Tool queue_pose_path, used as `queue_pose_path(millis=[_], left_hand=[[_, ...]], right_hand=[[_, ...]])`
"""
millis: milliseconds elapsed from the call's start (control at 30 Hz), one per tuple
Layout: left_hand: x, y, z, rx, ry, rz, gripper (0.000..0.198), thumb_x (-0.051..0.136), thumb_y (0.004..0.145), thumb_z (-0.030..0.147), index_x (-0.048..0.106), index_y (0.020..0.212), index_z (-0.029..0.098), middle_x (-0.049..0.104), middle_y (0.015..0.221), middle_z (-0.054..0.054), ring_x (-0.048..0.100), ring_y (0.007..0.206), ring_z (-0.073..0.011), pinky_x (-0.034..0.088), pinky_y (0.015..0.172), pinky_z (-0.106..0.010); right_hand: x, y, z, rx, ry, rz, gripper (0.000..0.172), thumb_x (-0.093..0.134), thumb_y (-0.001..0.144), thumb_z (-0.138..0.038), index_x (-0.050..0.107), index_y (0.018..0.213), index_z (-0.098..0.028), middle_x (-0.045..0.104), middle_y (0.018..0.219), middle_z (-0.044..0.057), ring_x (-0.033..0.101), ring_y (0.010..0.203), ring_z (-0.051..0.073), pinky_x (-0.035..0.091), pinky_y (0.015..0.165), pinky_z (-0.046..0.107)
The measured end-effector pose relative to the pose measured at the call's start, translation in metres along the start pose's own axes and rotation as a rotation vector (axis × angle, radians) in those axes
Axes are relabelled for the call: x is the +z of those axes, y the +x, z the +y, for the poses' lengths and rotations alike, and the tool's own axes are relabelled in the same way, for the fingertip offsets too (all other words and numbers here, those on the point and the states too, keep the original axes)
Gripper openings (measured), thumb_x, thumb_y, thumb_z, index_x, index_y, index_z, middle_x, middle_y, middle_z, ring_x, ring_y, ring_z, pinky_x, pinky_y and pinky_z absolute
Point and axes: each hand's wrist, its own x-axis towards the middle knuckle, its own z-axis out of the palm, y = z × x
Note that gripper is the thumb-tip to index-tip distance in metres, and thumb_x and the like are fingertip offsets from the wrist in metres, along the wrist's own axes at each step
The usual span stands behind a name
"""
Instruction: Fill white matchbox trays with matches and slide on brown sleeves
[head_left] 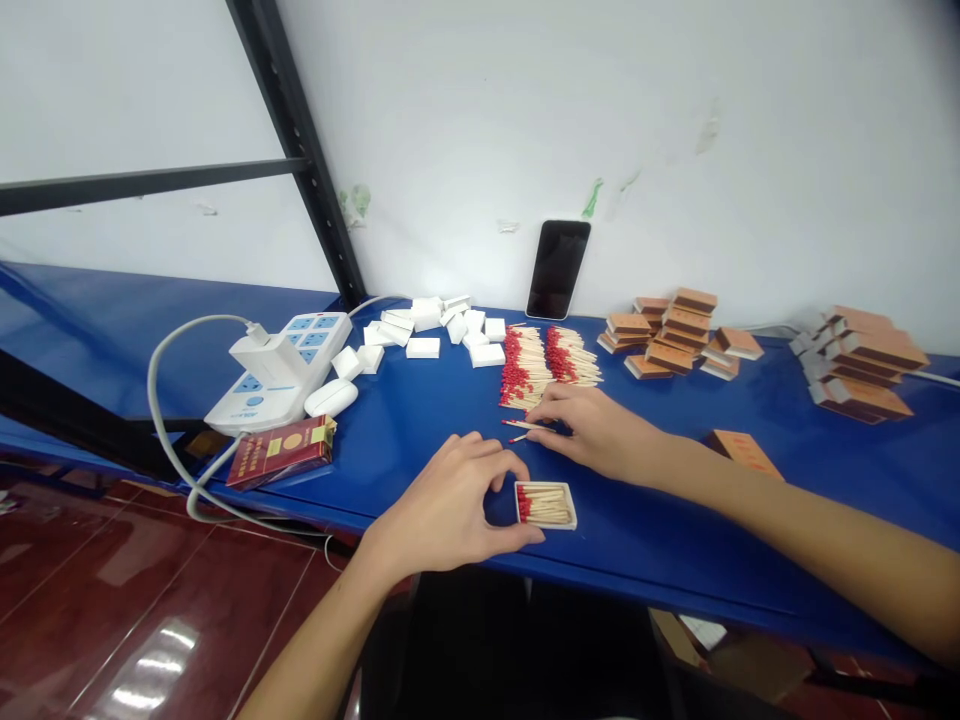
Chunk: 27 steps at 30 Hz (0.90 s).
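Head: narrow right grip (596, 425) on matches (517, 424)

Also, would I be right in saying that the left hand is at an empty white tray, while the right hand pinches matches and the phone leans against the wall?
Not quite: the head view shows the white tray holding a row of matches, so it isn't empty. The left hand, right hand and phone are as you say.
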Motion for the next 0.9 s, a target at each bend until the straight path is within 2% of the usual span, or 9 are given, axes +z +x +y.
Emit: queue_pose_path(millis=[200, 367, 500, 600, 667, 900], left_hand=[[0.002, 0.001, -0.002, 0.007, 0.008, -0.001, 0.038, 0.073, 0.080, 0.056, 0.060, 0.098, 0.025, 0.053, 0.083, 0.003, 0.053, 0.090, -0.0210, 0.034, 0.098, -0.042], [0.001, 0.001, -0.001, 0.014, 0.013, 0.003, 0.038, 0.072, 0.080, 0.056, 0.060, 0.098, 0.025, 0.053, 0.082, 0.003, 0.054, 0.091, -0.0214, 0.034, 0.097, -0.041], [0.002, 0.001, -0.002, 0.020, 0.012, 0.008, 0.039, 0.073, 0.080, 0.056, 0.061, 0.100, 0.026, 0.052, 0.082, 0.003, 0.054, 0.090, -0.0211, 0.034, 0.098, -0.041], [0.003, 0.001, -0.003, 0.015, 0.009, 0.011, 0.039, 0.073, 0.080, 0.056, 0.061, 0.100, 0.026, 0.052, 0.082, 0.003, 0.054, 0.090, -0.0213, 0.035, 0.097, -0.041], [0.003, 0.001, -0.004, 0.011, 0.008, 0.016, 0.039, 0.073, 0.080, 0.056, 0.061, 0.100, 0.025, 0.052, 0.082, 0.003, 0.054, 0.090, -0.0214, 0.035, 0.096, -0.040], [0.001, 0.002, -0.002, 0.004, 0.001, 0.013, 0.038, 0.074, 0.080, 0.055, 0.062, 0.100, 0.025, 0.053, 0.081, 0.003, 0.054, 0.088, -0.0205, 0.038, 0.089, -0.037]], right_hand=[[0.002, -0.006, -0.001, -0.012, 0.048, -0.011, 0.022, 0.052, 0.098, -0.023, 0.074, 0.100, -0.018, 0.065, 0.092, 0.007, 0.061, 0.084, 0.019, 0.047, 0.075, 0.031], [-0.003, -0.016, -0.005, 0.044, 0.070, -0.058, 0.018, 0.053, 0.096, -0.023, 0.071, 0.095, -0.019, 0.065, 0.090, 0.005, 0.060, 0.081, 0.018, 0.046, 0.072, 0.030], [-0.016, -0.023, -0.013, 0.089, 0.061, -0.206, 0.009, 0.054, 0.094, -0.021, 0.061, 0.089, -0.018, 0.063, 0.088, 0.004, 0.058, 0.078, 0.017, 0.045, 0.070, 0.030], [-0.024, -0.027, -0.019, 0.083, 0.025, -0.316, 0.012, 0.051, 0.095, -0.024, 0.055, 0.085, -0.019, 0.060, 0.086, 0.004, 0.056, 0.073, 0.017, 0.043, 0.065, 0.029], [-0.024, -0.030, -0.019, 0.059, -0.010, -0.320, 0.013, 0.049, 0.096, -0.025, 0.053, 0.085, -0.019, 0.060, 0.086, 0.005, 0.056, 0.073, 0.018, 0.043, 0.065, 0.029], [-0.027, -0.040, -0.017, -0.004, -0.070, -0.216, 0.010, 0.048, 0.095, -0.022, 0.051, 0.085, -0.020, 0.060, 0.084, 0.003, 0.056, 0.070, 0.017, 0.039, 0.061, 0.028]])
